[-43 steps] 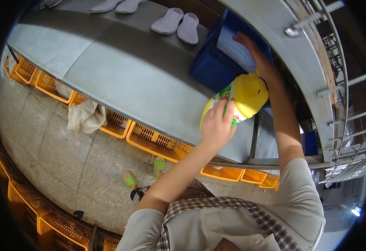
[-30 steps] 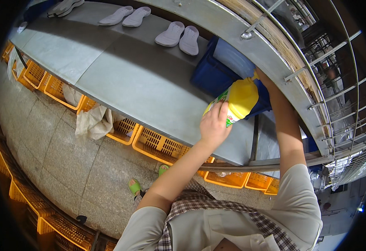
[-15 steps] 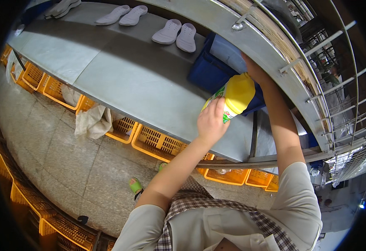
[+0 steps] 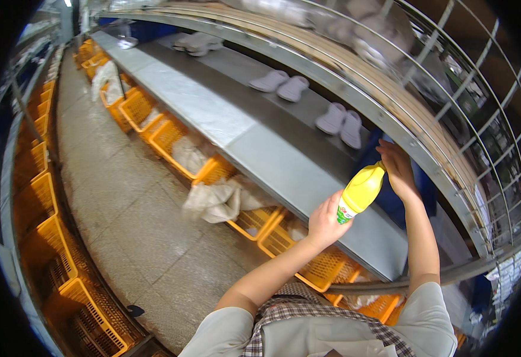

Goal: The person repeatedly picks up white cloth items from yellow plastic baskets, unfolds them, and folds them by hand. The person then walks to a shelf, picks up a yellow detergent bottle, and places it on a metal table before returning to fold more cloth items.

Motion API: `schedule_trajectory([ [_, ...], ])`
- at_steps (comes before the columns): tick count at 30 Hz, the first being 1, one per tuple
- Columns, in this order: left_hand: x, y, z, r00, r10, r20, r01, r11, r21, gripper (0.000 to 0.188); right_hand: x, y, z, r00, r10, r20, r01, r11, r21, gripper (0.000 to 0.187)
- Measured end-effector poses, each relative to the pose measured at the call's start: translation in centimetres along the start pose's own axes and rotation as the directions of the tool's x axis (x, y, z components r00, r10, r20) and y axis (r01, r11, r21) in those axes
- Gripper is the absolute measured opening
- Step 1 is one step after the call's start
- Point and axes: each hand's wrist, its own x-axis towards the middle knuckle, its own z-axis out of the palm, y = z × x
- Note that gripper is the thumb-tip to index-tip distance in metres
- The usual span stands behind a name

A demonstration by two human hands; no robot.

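A yellow plastic bottle with a green and white label leans over the grey metal shelf, its narrow neck pointing up and right. My left hand is wrapped round its lower, labelled part. Beside the neck is my right hand, fingers stretched out and slightly bent; whether it touches the bottle top I cannot tell. Behind the hands stands a blue bin, partly covered by the right arm. Further back on the shelf lie a pair of white shoes and another white pair.
Orange plastic crates line the space under the shelf, one with a pale cloth hanging out. Another row of orange crates runs along the left. A wire mesh rack with a wooden edge curves above the shelf on the right.
The view has swung, bringing more of the aisle and shelf into sight. My right hand, earlier partly hidden by the rack edge near the blue bin, now shows beside the bottle's neck.
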Motion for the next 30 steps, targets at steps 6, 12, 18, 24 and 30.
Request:
schedule_trajectory([
  [6,2.1,-3.6,-12.5,0.973,0.018,-0.229,0.017,0.988,0.151,0.067,5.7,-12.5,8.0,0.932,-0.360,0.026,0.361,0.925,-0.116,0.038],
  [12,3.4,-8.0,-24.4,0.900,0.004,-0.436,0.141,0.944,0.299,0.071,11.0,-18.5,17.8,0.878,-0.477,0.030,0.469,0.871,0.145,0.037],
  [18,6.4,-14.6,-34.3,0.828,0.080,-0.555,0.212,0.871,0.442,0.072,18.0,-21.0,29.0,0.897,-0.439,0.047,0.396,0.848,0.352,0.037],
  [24,15.0,-22.4,-44.4,0.845,0.067,-0.531,0.241,0.838,0.489,0.072,29.1,-24.3,40.3,0.909,-0.411,0.076,0.338,0.830,0.445,0.038],
  [30,23.0,-28.8,-55.2,0.840,0.081,-0.537,0.235,0.838,0.493,0.071,41.5,-31.8,50.4,0.905,-0.413,0.097,0.293,0.773,0.563,0.037],
])
